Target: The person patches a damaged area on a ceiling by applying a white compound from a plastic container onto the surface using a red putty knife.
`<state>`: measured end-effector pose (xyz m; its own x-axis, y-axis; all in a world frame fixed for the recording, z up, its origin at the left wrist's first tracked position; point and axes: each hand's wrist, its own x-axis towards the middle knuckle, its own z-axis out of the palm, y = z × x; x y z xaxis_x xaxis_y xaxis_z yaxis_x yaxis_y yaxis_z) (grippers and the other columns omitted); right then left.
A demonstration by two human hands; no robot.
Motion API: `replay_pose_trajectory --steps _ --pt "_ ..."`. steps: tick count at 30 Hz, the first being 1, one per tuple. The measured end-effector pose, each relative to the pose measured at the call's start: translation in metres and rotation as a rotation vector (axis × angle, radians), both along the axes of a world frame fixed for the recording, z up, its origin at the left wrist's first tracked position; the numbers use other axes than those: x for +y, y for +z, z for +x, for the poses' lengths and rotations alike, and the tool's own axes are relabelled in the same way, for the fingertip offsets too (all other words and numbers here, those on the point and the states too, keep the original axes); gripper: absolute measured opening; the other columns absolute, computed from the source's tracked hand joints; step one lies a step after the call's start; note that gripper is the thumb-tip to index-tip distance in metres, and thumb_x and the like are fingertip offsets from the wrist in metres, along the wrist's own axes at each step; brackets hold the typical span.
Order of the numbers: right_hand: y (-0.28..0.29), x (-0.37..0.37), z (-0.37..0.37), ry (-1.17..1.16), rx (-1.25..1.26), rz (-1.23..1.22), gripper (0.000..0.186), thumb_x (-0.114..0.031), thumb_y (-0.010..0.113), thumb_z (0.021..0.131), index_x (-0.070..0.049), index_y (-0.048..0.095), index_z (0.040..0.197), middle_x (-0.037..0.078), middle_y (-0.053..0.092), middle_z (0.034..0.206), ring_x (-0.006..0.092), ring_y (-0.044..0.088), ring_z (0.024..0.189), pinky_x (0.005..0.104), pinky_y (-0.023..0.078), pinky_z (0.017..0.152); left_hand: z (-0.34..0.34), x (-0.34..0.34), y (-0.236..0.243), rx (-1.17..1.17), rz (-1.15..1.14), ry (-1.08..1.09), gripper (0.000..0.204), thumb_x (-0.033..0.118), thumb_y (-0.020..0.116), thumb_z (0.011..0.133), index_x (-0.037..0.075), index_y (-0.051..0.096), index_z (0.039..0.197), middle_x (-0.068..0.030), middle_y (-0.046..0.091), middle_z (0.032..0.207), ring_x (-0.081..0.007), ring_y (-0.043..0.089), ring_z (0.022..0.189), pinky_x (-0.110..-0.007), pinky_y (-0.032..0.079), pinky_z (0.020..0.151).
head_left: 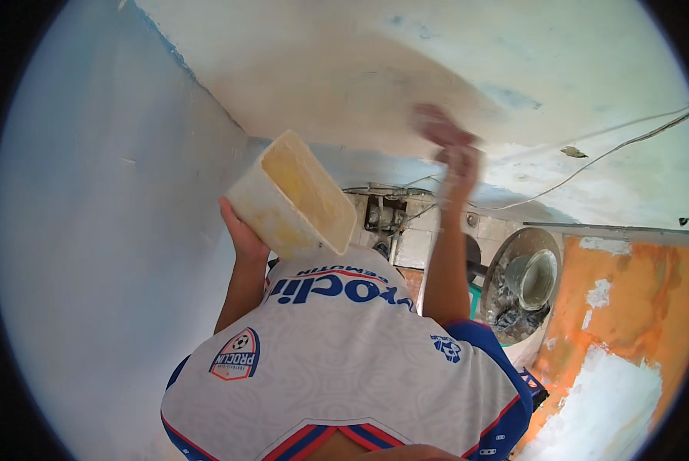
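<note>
Between the blue wall (114, 200) on the left and the person's raised right forearm, the head view shows a rectangular plastic tub (264, 211), off-white outside and coated yellowish within, held in front of the white jersey (344, 338). The left hand (248, 237) supports it from its lower left side, thumb up along the outer wall and the other fingers mostly hidden behind or under it. The tub is tilted, its long axis slanting from upper left to lower right, its mouth turned toward the right-hand side. Up and to the right of that mouth, well apart from it, the right hand (460, 169) grips a flat reddish tool (440, 127), probably a putty spreader; motion blurs both, so the exact finger placement cannot be told. The tool's long side points up and left from the fist, in front of the pale, patched surface (314, 58); whether it touches that surface cannot be told. The left hand is the one at the tub, the right clear of it. Lower right, a round tabletop (506, 253) bears a grey bucket (540, 283), near the orange wall (644, 276) with its white patches.
</note>
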<state>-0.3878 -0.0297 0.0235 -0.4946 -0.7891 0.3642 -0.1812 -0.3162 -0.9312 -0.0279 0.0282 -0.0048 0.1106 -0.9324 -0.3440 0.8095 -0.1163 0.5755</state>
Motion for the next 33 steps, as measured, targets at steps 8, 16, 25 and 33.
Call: replay_pose_trajectory --steps 8,16,25,33 --pt "0.021 -0.022 -0.039 -0.208 0.117 -0.107 0.008 -0.01 0.058 0.101 -0.003 0.059 0.098 0.006 0.062 0.081 0.0127 0.057 0.069 0.0277 0.048 0.064 -0.003 0.005 0.017 -0.025 0.046 0.08 0.074 0.064 0.025 0.103 0.006 0.044 0.146 -0.0103 0.053 0.144 -0.028 0.05 0.132 -0.043 0.041 0.11" --pt "-0.004 -0.054 0.064 0.072 0.222 -0.044 0.005 -0.009 0.059 0.1 -0.004 0.061 0.1 0.005 0.061 0.084 0.0125 0.059 0.069 0.0267 0.048 0.065 0.008 -0.001 0.011 -0.043 0.007 -0.022 0.077 0.066 0.025 0.102 0.007 0.045 0.146 -0.01 0.052 0.145 -0.028 0.05 0.133 -0.042 0.04 0.111" --pt "0.024 -0.009 0.05 -0.012 -0.043 -0.163 0.004 -0.003 0.058 0.099 -0.003 0.058 0.096 0.006 0.062 0.075 0.0117 0.058 0.068 0.0269 0.048 0.063 0.033 -0.005 0.008 0.026 -0.028 -0.039 0.075 0.066 0.026 0.102 0.009 0.046 0.146 -0.0107 0.052 0.145 -0.0302 0.05 0.133 -0.046 0.041 0.11" --pt "0.048 -0.009 -0.017 -0.363 -0.021 -0.079 0.008 -0.011 0.061 0.1 -0.004 0.06 0.098 0.004 0.059 0.073 0.011 0.053 0.064 0.0267 0.046 0.062 0.051 -0.01 0.016 -0.033 -0.036 -0.005 0.075 0.066 0.028 0.102 0.008 0.045 0.146 -0.0105 0.051 0.146 -0.03 0.05 0.133 -0.045 0.042 0.11"
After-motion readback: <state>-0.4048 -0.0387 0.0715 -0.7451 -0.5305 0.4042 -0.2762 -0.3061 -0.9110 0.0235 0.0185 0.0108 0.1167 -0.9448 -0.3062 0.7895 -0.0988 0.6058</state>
